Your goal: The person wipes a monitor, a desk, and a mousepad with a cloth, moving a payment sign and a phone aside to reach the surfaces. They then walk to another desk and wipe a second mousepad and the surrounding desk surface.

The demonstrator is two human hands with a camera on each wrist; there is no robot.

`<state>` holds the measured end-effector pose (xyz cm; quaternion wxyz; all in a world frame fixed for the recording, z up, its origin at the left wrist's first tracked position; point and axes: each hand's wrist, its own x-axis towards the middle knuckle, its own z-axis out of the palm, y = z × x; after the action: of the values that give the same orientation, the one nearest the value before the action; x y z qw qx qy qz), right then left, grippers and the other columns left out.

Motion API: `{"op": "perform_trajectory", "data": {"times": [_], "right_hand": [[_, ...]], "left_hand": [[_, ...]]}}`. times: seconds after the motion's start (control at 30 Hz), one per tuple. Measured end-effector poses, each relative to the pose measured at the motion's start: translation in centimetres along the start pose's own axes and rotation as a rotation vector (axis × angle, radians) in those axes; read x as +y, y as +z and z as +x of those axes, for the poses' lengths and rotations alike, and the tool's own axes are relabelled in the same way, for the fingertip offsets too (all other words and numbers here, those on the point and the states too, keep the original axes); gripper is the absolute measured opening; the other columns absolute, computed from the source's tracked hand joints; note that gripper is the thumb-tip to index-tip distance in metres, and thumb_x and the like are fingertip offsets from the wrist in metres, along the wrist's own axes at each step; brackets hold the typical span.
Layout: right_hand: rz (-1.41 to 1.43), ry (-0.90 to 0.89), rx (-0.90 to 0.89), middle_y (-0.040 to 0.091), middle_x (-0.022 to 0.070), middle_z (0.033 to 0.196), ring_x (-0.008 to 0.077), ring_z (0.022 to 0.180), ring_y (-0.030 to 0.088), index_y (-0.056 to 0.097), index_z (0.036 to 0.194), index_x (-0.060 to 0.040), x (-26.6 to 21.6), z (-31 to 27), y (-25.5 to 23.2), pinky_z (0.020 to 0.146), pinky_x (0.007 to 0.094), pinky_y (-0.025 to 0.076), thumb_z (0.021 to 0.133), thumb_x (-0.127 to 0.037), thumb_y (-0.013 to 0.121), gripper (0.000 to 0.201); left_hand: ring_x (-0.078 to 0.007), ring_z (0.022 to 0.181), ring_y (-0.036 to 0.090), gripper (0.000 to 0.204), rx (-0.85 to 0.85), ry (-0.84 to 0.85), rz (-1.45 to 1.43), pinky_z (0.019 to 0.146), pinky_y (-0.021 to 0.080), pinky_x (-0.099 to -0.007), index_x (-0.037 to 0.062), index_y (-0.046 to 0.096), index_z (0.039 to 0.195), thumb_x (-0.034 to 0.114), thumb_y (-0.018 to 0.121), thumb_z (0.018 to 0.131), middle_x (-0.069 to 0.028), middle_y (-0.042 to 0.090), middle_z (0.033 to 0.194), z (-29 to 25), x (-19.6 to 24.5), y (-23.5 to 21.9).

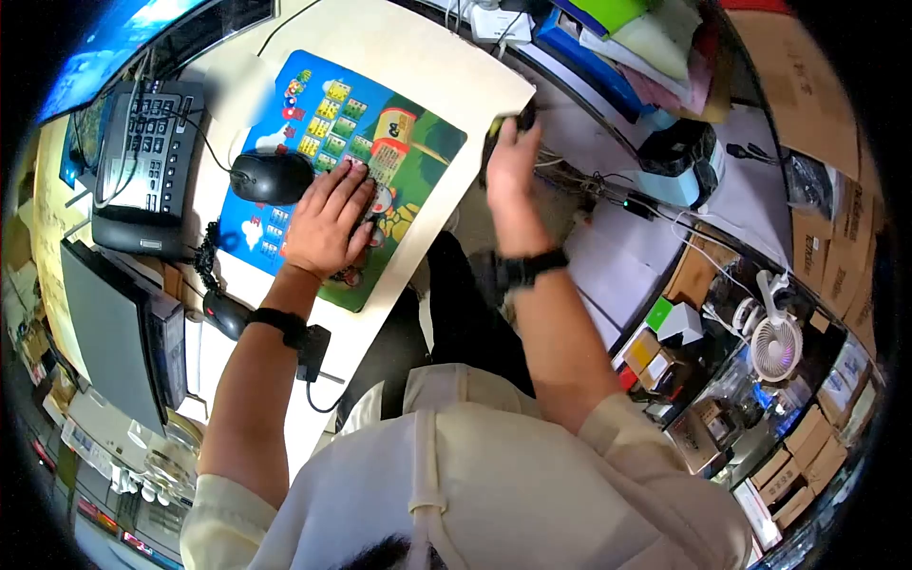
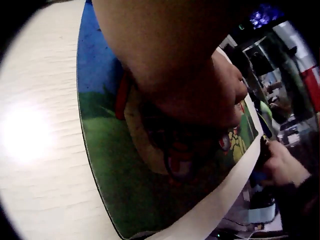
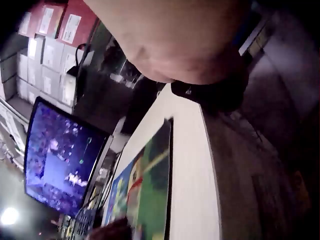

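My left hand [image 1: 332, 220] lies palm down on a colourful cartoon desk mat [image 1: 439, 144], fingers straight. Just beyond those fingertips, a black computer mouse [image 1: 273, 178] sits on the mat. Off the desk's right edge, my right hand [image 1: 514, 169] grips a black object with a yellow-green patch [image 1: 491, 144]; motion blur and the fingers hide its kind. The right wrist view shows this black object [image 3: 212, 95] under the hand, by the desk corner. In the left wrist view the left hand [image 2: 215, 95] is dark and seen from behind.
Left of the mat stand a desk phone [image 1: 152, 142] and a grey flat box [image 1: 112, 328]. A monitor [image 3: 62, 155] is at the back. Right of the desk are loose cables, a shelf with papers [image 1: 655, 43], small boxes and a white fan [image 1: 776, 344].
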<state>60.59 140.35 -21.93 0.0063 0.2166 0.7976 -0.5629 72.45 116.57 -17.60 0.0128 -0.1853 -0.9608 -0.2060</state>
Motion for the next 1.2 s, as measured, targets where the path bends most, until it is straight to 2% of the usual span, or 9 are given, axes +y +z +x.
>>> {"op": "perform_trajectory", "data": {"times": [0.17,0.4,0.5,0.63,0.7,0.77,0.83,0.93,1.2], "right_hand": [[-0.186,0.213,-0.13,0.041,0.0334,0.135,0.0436,0.125,0.043,0.022,0.142,0.0094,-2.2,-3.7,-0.4,0.104,0.0447,0.035,0.097,-0.024,0.047,0.061],[-0.342,-0.023,0.031,0.041,0.0318,0.137,0.0443,0.125,0.043,0.032,0.137,0.01,-2.6,8.9,-0.6,0.104,0.0442,0.036,0.098,-0.031,0.045,0.058],[0.011,0.242,0.043,0.041,0.0238,0.141,0.041,0.125,0.045,0.032,0.142,-0.0007,-3.4,12.3,-2.0,0.1,0.0475,0.04,0.098,-0.034,0.047,0.057],[0.333,0.256,0.093,0.049,0.0164,0.126,0.0301,0.094,0.06,0.027,0.143,-0.0108,-2.0,8.7,-4.6,0.061,0.0384,0.055,0.098,-0.034,0.046,0.054],[0.238,0.219,0.023,0.041,0.0223,0.137,0.0346,0.11,0.055,0.021,0.145,-0.0027,-0.1,4.5,-4.7,0.084,0.0424,0.052,0.099,-0.035,0.044,0.062],[-0.114,0.177,-0.027,0.023,0.0286,0.149,0.039,0.137,0.029,0.016,0.147,0.0018,-1.1,-0.4,-3.1,0.112,0.0433,0.025,0.098,-0.038,0.044,0.069],[-0.196,0.175,-0.097,0.038,0.0301,0.14,0.0402,0.126,0.044,0.02,0.144,0.0047,-0.4,-2.3,-0.9,0.104,0.0426,0.036,0.098,-0.029,0.048,0.064],[0.015,0.279,-0.032,0.045,0.0207,0.135,0.0302,0.12,0.048,0.029,0.141,0.0011,-2.9,-1.4,0.4,0.099,0.0401,0.038,0.1,-0.027,0.045,0.053],[-0.149,0.146,-0.18,0.045,0.021,0.138,0.0323,0.124,0.046,0.034,0.141,0.0007,-6.1,9.2,-1.4,0.101,0.0393,0.037,0.097,-0.029,0.052,0.056]], "left_hand": [[-0.0292,0.13,0.042,0.051,-0.022,-0.019,-0.004,0.107,0.034,-0.0448,0.0067,0.054,0.126,0.027,0.06,0.079,-0.0105,0.048,0.138,-0.1,0.2,-0.1],[-0.0284,0.13,0.042,0.051,-0.028,-0.024,0.004,0.108,0.034,-0.0439,0.0077,0.054,0.126,0.026,0.06,0.079,-0.0099,0.048,0.138,-0.1,0.2,0.0],[-0.028,0.13,0.043,0.051,-0.03,-0.034,0.005,0.108,0.034,-0.0436,0.0081,0.054,0.126,0.026,0.06,0.079,-0.0094,0.048,0.138,0.0,0.2,-0.3],[-0.0277,0.13,0.043,0.05,-0.04,-0.048,-0.014,0.108,0.035,-0.0435,0.0087,0.055,0.125,0.026,0.061,0.078,-0.0088,0.049,0.137,-0.1,0.2,-0.2],[-0.0277,0.13,0.043,0.051,-0.056,-0.06,-0.021,0.108,0.035,-0.0438,0.0085,0.056,0.125,0.025,0.061,0.078,-0.009,0.049,0.137,-0.1,0.1,-0.2],[-0.0276,0.13,0.043,0.051,-0.05,-0.047,-0.024,0.108,0.035,-0.044,0.0084,0.056,0.125,0.025,0.061,0.077,-0.0091,0.049,0.137,-0.2,0.0,-0.1],[-0.0277,0.129,0.043,0.052,-0.041,-0.037,-0.025,0.107,0.036,-0.0442,0.0083,0.057,0.125,0.025,0.062,0.076,-0.0093,0.049,0.137,-0.1,-0.2,-0.1],[-0.0277,0.129,0.044,0.052,-0.029,-0.037,-0.024,0.107,0.037,-0.0442,0.0083,0.057,0.124,0.024,0.062,0.075,-0.009,0.051,0.135,0.0,-0.2,-0.1],[-0.0274,0.13,0.043,0.051,-0.04,-0.053,-0.023,0.107,0.036,-0.0442,0.0084,0.057,0.124,0.024,0.06,0.076,-0.0088,0.051,0.136,-0.2,0.0,-0.2]]}}
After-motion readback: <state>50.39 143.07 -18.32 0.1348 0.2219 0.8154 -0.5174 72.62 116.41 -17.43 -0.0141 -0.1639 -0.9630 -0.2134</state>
